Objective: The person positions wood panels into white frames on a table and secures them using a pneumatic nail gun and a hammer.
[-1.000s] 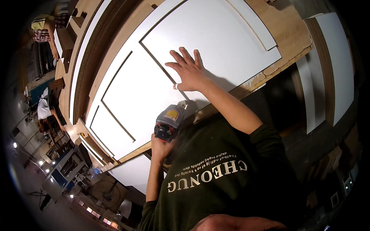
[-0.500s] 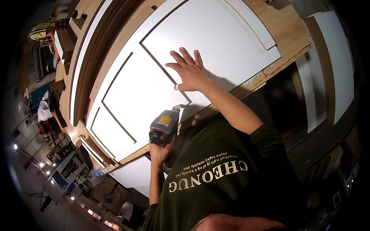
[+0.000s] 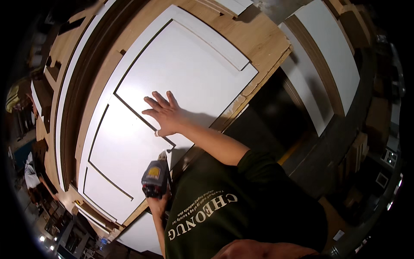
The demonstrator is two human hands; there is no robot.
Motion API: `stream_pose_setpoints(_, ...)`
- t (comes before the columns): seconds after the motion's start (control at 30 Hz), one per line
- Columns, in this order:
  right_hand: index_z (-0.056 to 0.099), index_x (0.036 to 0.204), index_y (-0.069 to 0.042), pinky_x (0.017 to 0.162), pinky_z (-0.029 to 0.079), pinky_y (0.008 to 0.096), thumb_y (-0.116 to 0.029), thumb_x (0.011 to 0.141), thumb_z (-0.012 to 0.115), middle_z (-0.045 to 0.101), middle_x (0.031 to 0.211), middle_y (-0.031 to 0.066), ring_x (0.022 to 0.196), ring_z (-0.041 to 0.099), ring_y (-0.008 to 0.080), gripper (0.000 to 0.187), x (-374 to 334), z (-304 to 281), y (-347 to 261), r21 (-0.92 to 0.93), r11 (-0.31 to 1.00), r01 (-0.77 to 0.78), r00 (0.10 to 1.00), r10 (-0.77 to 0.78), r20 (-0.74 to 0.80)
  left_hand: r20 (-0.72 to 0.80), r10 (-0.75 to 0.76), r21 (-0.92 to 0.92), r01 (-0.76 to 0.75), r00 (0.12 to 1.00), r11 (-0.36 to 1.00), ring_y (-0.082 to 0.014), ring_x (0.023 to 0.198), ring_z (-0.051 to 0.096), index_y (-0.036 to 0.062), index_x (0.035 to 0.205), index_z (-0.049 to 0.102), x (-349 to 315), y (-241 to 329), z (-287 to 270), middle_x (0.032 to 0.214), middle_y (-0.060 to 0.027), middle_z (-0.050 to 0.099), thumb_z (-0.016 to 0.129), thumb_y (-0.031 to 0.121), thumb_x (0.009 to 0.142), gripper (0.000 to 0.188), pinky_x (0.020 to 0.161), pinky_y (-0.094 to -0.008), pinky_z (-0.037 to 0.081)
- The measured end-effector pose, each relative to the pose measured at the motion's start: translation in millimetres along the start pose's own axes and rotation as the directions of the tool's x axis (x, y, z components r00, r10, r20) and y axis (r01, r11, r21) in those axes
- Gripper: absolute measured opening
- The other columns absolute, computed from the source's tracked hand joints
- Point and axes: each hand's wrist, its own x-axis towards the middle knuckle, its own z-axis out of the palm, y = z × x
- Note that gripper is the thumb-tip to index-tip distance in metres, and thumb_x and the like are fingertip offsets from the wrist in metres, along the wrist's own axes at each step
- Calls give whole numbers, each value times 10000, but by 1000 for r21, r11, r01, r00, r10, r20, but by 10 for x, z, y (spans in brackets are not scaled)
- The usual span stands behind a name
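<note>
A large white panel (image 3: 198,64) with dark narrow lines across its face lies in front of me. My right hand (image 3: 166,118) rests flat on it beside the middle dark line, fingers spread, with a light band round one finger. My left hand (image 3: 158,203) grips a grey power tool (image 3: 155,175) with a yellow label, which looks like a nail gun. Its metal nose points away from me, close to the lower end of that middle line at the panel's near edge. Whether the nose touches the panel I cannot tell. The tool hides most of the left fingers.
The panel lies on a wooden worktop (image 3: 263,36). Long stacked boards (image 3: 64,108) run along the left, and white boards (image 3: 334,52) stand at the right. More white strips (image 3: 228,5) lie at the far end. Another person (image 3: 33,172) is at the left.
My view has swung, so the panel, tool and both hands sit lower and further left in the picture. Against the panel, the hands and tool have hardly moved.
</note>
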Motion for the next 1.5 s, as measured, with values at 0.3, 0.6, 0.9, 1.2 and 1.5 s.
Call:
stream_pose_setpoints(0.3,475,1345,-174,1105,86,605,-471,715,749,289,1495,132,1415,181,325,748,148,240,-109,195,981,15,991,11,-135,-239,125,-91,-150,963,984,-221,850,656,7,950,643,-687,-324,-333,919,-126,683,733,211,683,348,797,-343,504)
stream_pose_setpoints(0.6,474,1325,-182,1134,204,517,-239,784,677,431,1418,40,1359,345,239,581,358,1444,-2537,-133,712,690,717,-645,266,-486,-1,-181,-99,874,978,-249,795,666,11,908,649,-1406,-1685,-871,837,-139,668,708,144,693,259,728,-331,507)
stream_pose_setpoints(0.9,633,1120,-237,1106,300,473,-148,792,663,549,1253,-24,1284,412,187,341,758,2394,-3593,-302,200,932,358,-647,674,-614,-224,-421,-74,757,904,-226,652,651,-2,794,639,-1852,-2822,-1097,707,-141,654,690,117,648,195,626,-328,493)
stream_pose_setpoints(1.2,599,996,-131,948,438,400,-75,668,709,514,1222,0,1207,442,200,351,839,2447,-3662,-187,345,920,365,-578,730,-551,-234,-449,-48,801,892,-217,666,651,4,829,640,-1881,-3232,-1452,727,-125,663,700,126,655,221,644,-314,500)
stream_pose_setpoints(1.5,570,1186,-178,1094,248,598,-204,709,690,385,1434,64,1412,215,286,492,666,2311,-3801,-290,409,865,459,-413,786,-617,-162,-270,-14,770,963,-369,781,640,46,899,648,-1708,-3429,-1979,802,-175,665,692,189,702,248,678,-373,499)
